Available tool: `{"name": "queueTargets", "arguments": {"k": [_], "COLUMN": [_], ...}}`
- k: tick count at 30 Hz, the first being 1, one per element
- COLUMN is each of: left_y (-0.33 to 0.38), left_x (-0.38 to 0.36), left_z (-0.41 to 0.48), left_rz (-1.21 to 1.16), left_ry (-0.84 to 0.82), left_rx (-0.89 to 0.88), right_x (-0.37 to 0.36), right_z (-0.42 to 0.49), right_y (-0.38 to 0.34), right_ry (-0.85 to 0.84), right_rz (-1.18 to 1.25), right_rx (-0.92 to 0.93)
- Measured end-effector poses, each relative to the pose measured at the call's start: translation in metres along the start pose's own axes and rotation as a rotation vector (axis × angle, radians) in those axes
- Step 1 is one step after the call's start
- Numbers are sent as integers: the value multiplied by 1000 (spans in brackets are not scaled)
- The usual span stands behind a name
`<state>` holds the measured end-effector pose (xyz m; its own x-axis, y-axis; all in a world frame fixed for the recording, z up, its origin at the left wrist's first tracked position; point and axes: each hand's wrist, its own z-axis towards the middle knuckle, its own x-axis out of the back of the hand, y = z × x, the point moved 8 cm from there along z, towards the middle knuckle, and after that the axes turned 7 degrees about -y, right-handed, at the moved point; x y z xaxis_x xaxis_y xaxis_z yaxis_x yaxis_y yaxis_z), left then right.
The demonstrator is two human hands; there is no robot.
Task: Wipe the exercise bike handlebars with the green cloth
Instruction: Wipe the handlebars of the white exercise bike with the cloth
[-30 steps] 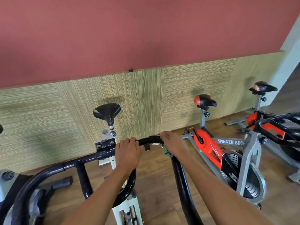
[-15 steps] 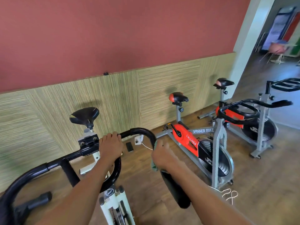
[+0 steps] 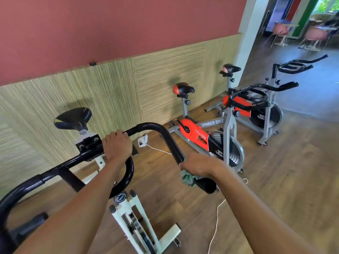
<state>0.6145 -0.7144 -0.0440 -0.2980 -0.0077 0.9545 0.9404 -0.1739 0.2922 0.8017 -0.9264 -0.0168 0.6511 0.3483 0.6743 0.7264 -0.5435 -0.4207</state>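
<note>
The black handlebars of a white exercise bike curve across the lower left. My left hand grips the crossbar near the centre clamp. My right hand is wrapped round the right handlebar arm close to its open end, holding the green cloth against the bar. Only a crumpled bit of cloth shows below my fingers.
The bike's black saddle is behind the bars. Two red and grey spinner bikes stand to the right along the wall. A white cable trails over the wooden floor from a socket.
My right hand has slid with the cloth from the top bend down the right arm toward its end. My left hand keeps its grip. The view has swung right.
</note>
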Motion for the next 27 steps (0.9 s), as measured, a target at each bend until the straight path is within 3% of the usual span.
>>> {"name": "queueTargets", "arguments": {"k": [3, 8, 13, 16, 20, 22, 25, 27], "left_y": [1, 3, 1, -1, 1, 2, 3, 3], "left_x": [1, 1, -3, -4, -3, -4, -4, -3], "left_z": [-2, -3, 1, 2, 2, 2, 1, 0], "left_rz": [8, 9, 10, 5, -5, -5, -4, 5], "left_ry": [-7, -20, -31, -18, 12, 6, 10, 26], "left_rx": [-8, -18, 5, 6, 18, 32, 34, 29], "right_x": [-5, -7, -5, -4, -11, -14, -7, 7], "right_z": [9, -28, -5, 33, 58, 70, 99, 124], "right_y": [2, 6, -8, -9, 17, 20, 11, -1], "right_ry": [28, 21, -55, -87, -135, -107, -68, -46], "right_rz": [-42, -369, -370, -159, 599, 852, 1068, 1029], "right_rx": [-11, -68, -64, 27, 181, 248, 285, 286]}}
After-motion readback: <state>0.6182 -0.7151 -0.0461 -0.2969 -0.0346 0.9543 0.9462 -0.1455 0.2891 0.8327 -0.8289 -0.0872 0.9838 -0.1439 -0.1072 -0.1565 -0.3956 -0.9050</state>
